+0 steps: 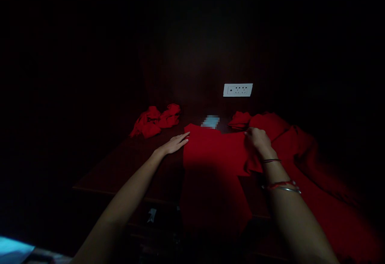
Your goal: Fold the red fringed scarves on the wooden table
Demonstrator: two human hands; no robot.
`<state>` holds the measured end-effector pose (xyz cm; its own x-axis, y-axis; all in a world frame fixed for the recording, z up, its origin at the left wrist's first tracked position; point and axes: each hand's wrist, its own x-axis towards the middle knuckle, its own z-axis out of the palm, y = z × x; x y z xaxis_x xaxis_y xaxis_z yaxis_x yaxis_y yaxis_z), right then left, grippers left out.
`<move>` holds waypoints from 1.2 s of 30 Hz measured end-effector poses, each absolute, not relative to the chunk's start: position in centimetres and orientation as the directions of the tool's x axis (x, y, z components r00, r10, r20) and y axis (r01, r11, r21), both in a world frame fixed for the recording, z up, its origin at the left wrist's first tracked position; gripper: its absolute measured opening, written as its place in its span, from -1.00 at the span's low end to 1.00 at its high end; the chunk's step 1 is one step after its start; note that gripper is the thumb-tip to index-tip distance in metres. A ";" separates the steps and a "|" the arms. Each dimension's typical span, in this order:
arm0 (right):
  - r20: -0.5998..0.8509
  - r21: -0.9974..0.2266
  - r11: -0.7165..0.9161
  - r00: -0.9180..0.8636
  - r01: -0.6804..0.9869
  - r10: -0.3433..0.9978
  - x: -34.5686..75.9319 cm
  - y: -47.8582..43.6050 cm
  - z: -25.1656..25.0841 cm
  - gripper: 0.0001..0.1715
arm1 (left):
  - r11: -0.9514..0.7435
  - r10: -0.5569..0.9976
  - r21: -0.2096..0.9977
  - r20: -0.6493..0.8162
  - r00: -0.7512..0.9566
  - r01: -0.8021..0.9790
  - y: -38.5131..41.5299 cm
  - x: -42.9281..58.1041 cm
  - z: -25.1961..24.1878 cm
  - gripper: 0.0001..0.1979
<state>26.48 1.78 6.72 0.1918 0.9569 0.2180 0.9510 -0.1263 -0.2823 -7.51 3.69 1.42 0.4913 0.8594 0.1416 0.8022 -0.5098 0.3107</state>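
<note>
The cloth (210,163) runs lengthwise from lower centre up to mid-frame, between my left hand (177,143), fingers outstretched onto its left edge, and my right hand (259,139), pinching its upper right corner.

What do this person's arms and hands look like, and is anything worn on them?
Both the left hand and the right hand are ungloved, and no sleeves show on the forearms. The right forearm wears a thin dark cord bracelet, a red bracelet and a silver-coloured bangle. The left wrist shows no bracelet.
</note>
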 end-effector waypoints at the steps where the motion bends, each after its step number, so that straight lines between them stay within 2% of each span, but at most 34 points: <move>1: 0.235 -0.236 -0.161 0.217 0.958 0.948 26.5 1.8 6.6 -0.64 | -0.512 0.858 0.301 0.140 0.494 0.804 3.8 -7.5 1.3 -0.43; 6: 0.311 -0.154 -0.174 0.214 0.973 0.926 26.0 1.5 5.9 -0.62 | -0.501 0.864 0.250 0.098 0.493 0.829 3.9 -7.5 1.0 -0.39; 9: 0.343 -0.174 -0.129 0.183 0.976 0.921 25.9 1.9 5.9 -0.64 | -0.482 0.875 0.248 0.090 0.476 0.840 3.8 -7.2 1.0 -0.38; 12: 0.440 -0.217 -0.030 0.125 0.976 0.889 26.2 2.6 8.1 -0.68 | -0.460 0.887 0.252 0.077 0.456 0.851 3.5 -7.0 1.2 -0.36; 14: 0.467 -0.195 0.065 0.034 0.979 0.884 26.5 3.1 10.9 -0.71 | -0.460 0.886 0.263 0.078 0.457 0.848 3.3 -6.9 1.3 -0.35; 17: 0.337 -0.070 0.166 -0.134 0.984 0.932 27.0 4.0 14.9 -0.73 | -0.461 0.885 0.279 0.076 0.460 0.842 3.2 -6.8 1.3 -0.34; 19: 0.257 0.022 0.166 -0.166 0.986 0.952 27.0 4.6 15.9 -0.72 | -0.462 0.883 0.290 0.060 0.466 0.838 3.1 -6.8 1.3 -0.32; 22: 0.224 0.125 0.097 -0.124 0.987 0.967 26.2 4.8 14.3 -0.72 | -0.480 0.869 0.315 0.042 0.494 0.819 2.7 -6.9 1.5 -0.27; 25: 0.271 0.195 0.112 -0.163 0.974 0.949 24.0 3.6 10.9 -0.64 | -0.521 0.844 0.338 0.067 0.532 0.784 1.7 -6.9 2.3 -0.24; 28: 0.307 0.069 0.338 -0.342 0.939 0.888 21.0 1.2 8.1 -0.56 | -0.588 0.795 0.385 0.110 0.597 0.712 0.2 -6.7 3.5 -0.25; 30: 0.212 -0.067 0.625 -0.601 0.778 0.771 19.4 -0.5 6.7 -0.56 | -0.628 0.762 0.404 0.145 0.631 0.665 -0.9 -6.5 4.2 -0.26; 31: 0.181 -0.126 0.715 -0.693 0.688 0.698 18.8 -1.3 6.0 -0.54 | -0.643 0.751 0.401 0.164 0.639 0.653 -1.5 -6.3 4.4 -0.26; 33: 0.166 -0.181 0.794 -0.778 0.580 0.606 18.4 -2.3 4.7 -0.48 | -0.662 0.741 0.375 0.200 0.641 0.649 -2.6 -5.8 4.4 -0.25; 36: 0.220 -0.133 0.789 -0.759 0.600 0.613 18.6 -2.9 2.9 -0.46 | -0.646 0.763 0.303 0.259 0.593 0.700 -4.2 -4.5 3.9 -0.26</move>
